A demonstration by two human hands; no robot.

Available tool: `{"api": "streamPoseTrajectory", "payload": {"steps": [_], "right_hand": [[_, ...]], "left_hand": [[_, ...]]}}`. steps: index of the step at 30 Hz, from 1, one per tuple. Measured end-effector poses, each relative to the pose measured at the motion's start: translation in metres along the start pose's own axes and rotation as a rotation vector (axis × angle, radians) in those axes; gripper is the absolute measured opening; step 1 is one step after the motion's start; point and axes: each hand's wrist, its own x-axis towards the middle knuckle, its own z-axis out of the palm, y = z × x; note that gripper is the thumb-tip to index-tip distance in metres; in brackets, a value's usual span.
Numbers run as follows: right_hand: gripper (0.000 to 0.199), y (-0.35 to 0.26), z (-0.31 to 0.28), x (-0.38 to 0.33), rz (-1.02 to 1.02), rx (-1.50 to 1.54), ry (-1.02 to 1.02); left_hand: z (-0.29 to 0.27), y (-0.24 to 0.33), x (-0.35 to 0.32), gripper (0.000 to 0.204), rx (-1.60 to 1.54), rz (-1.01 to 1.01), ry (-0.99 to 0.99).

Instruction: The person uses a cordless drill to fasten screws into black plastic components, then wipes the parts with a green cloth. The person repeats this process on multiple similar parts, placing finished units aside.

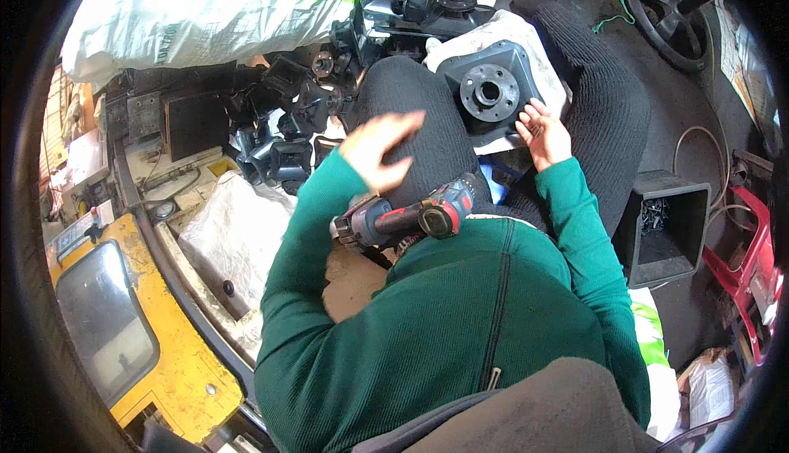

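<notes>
Between my knees lies a dark square housing [514, 76] with rounded corners, and a grey round flange [472, 99] with a central hole and bolt holes sits at its middle. A white sheet or bag [542, 57] is under it. Beside its lower right corner is my right hand [544, 136], fingers apart and slightly curled; whether the fingertips touch the housing, I cannot tell. My left hand [380, 153] hovers over my left thigh, slightly blurred, its fingers stretched out and holding nothing. Just below it, a cordless drill [403, 221] in grey and red rests on my lap.
Several similar black housings [308, 108] are piled at left and far ahead. A large white sack [218, 21] lies far left, above a yellow machine panel [177, 362]. At right stand a dark bin [670, 247] of small screws, a red plastic chair [744, 247] and a black wheel [670, 21].
</notes>
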Motion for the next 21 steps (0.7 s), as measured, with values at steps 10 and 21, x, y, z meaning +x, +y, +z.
{"api": "streamPoseTrajectory", "payload": {"steps": [10, 21], "right_hand": [[0.045, -0.039, 0.019, -0.063, 0.129, 0.305, -0.333], [0.034, -0.026, 0.031, -0.087, 0.266, 0.513, -0.354]], "left_hand": [[0.084, 0.050, -0.044, 0.067, -0.047, -0.326, -0.023], [0.013, 0.090, -0.035, 0.081, -0.106, -0.013, 0.136]]}}
